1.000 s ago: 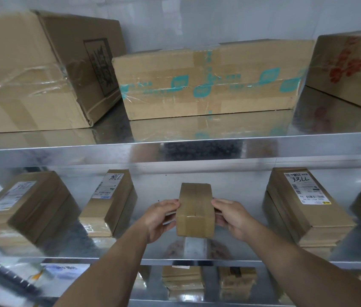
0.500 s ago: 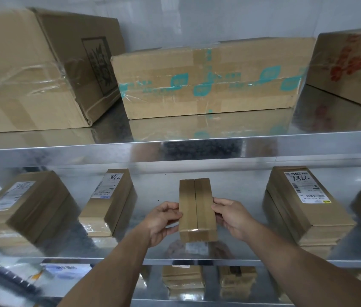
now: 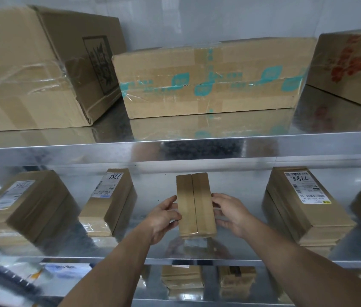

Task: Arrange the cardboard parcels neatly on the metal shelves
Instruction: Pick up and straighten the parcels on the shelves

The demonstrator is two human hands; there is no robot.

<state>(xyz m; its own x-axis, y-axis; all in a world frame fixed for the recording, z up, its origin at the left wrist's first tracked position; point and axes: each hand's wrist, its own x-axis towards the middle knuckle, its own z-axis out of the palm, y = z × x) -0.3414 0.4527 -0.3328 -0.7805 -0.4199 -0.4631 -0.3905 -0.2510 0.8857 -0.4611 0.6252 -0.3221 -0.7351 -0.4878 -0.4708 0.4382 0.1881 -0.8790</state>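
The left hand [image 3: 164,218] and the right hand [image 3: 230,216] hold the small parcel [image 3: 196,204] by its long sides, fingers curled on the cardboard. It is over the middle shelf [image 3: 197,261], between the labelled parcel [image 3: 108,200] and the stack [image 3: 303,207]. I think it is best to line it up square to the shelf edge, then release gently.

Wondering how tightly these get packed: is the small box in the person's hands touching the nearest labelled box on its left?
Apart. The head view shows a plain strip of bare metal shelf between the small box and the labelled box.
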